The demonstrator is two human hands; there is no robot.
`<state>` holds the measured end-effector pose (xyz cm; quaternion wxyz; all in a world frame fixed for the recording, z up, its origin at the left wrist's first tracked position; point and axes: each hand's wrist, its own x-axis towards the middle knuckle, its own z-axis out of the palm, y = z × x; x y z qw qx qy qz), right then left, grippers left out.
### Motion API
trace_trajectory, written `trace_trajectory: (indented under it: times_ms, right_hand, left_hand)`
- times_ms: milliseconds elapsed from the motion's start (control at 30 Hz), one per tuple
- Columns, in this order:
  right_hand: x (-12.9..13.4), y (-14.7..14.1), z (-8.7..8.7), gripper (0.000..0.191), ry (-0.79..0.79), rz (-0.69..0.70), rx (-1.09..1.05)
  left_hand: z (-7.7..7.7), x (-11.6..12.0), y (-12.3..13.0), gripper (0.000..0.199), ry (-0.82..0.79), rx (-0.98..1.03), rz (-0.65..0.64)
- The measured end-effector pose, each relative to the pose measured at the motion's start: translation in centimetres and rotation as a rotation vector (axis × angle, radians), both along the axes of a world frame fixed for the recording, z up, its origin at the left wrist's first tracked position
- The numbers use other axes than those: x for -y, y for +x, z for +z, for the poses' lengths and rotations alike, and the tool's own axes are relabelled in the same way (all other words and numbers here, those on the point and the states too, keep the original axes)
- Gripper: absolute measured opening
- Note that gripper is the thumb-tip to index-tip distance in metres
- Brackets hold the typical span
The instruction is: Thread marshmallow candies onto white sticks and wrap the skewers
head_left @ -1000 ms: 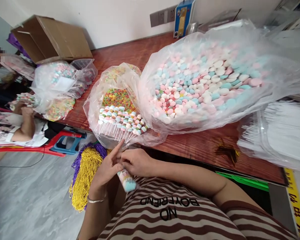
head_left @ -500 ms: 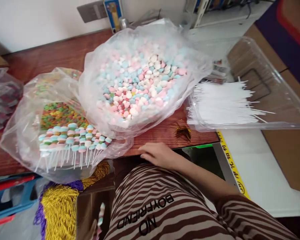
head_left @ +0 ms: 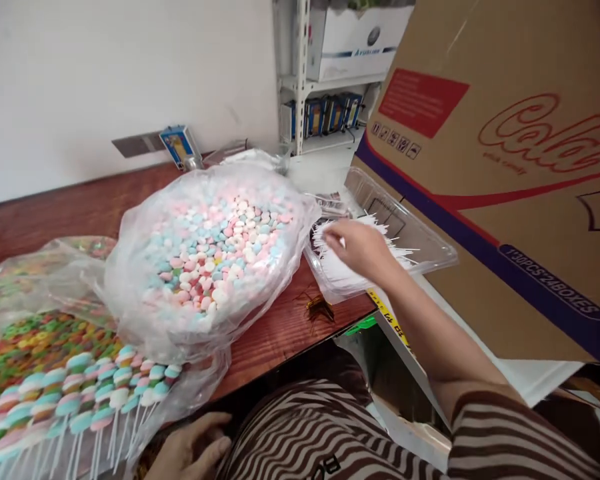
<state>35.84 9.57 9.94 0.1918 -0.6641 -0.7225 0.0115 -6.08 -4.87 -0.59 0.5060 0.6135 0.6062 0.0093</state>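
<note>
My right hand (head_left: 357,245) is over the white sticks (head_left: 340,270) in a clear plastic tray (head_left: 435,257). Its fingers curl toward the thumb in a pinch; whatever lies between the tips cannot be made out. Low in the view, my left hand (head_left: 195,448) is beside my shirt with fingers apart, and nothing shows in it. Left of it, several marshmallow candy skewers (head_left: 80,387) lie in a row on a plastic bag holding colourful candy rings (head_left: 55,340). Behind stands a large clear bag of pink, white and blue candies (head_left: 220,247).
Gold twist ties (head_left: 320,309) lie near the front edge of the brown wooden table (head_left: 265,333). A big cardboard box (head_left: 480,167) rises at the right, behind the tray. A white shelf (head_left: 303,87) with boxes stands at the back.
The view has swung right and up. My right hand went from the table edge to the sticks in the tray. A candy skewer seen earlier at my left hand no longer shows there.
</note>
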Motion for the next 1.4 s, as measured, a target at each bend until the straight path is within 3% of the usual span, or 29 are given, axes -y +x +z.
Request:
trace_trajectory:
  times_ms: [67,167,233,433,667,867,967,1033,1133,1233,1300,1400]
  right_hand:
    - [-5.3,2.9,0.7,0.034,-0.125,-0.191,0.23]
    - [-11.7,4.9,0.1,0.032,-0.195,-0.198,0.268]
    - [-14.2,4.6,-1.1,0.029,-0.223,-0.169,0.27]
    - [-15.9,2.4,-4.5,0.041,-0.215,-0.189,0.182]
    - [-16.0,4.7,-3.9,0.035,-0.198,-0.277,-0.186]
    - [-14.1,4.4,-1.0,0.031,-0.001,-0.285,-0.648]
    - [-11.2,2.0,0.6,0.029,0.086,-0.209,-0.849]
    - [-8.1,-0.8,0.5,0.028,0.065,-0.106,-0.953]
    - [-2.0,-6.5,-1.6,0.031,-0.126,0.238,-1.276]
    - [3.6,-11.9,-4.7,0.021,-0.261,0.459,-1.296]
    - [5.9,-14.4,-6.5,0.018,-0.311,0.53,-1.236]
    - [6.8,-15.9,-7.8,0.021,-0.404,0.573,-1.172]
  left_hand:
    - [0.8,-1.2,2.0,0.057,0.081,0.018,-0.065]
    - [0.6,-2.2,4.0,0.053,0.161,0.011,-0.124]
    - [0.0,-2.5,4.6,0.053,0.198,0.004,-0.144]
    - [-1.8,-2.3,4.2,0.056,0.187,-0.001,-0.14]
    - [-2.2,-2.3,4.7,0.046,0.218,0.011,-0.139]
    - [-1.4,-2.6,6.2,0.043,0.242,0.033,-0.199]
    - [0.2,-2.5,7.3,0.037,0.263,0.108,-0.196]
    - [1.5,-2.8,8.2,0.032,0.306,0.22,-0.123]
    - [3.1,-3.7,9.7,0.036,0.461,0.456,0.219]
    - [4.1,-5.1,10.8,0.045,0.489,0.761,0.469]
    - [4.6,-5.7,10.8,0.04,0.473,0.853,0.56]
    - [5.6,-5.9,9.2,0.028,0.529,0.706,0.59]
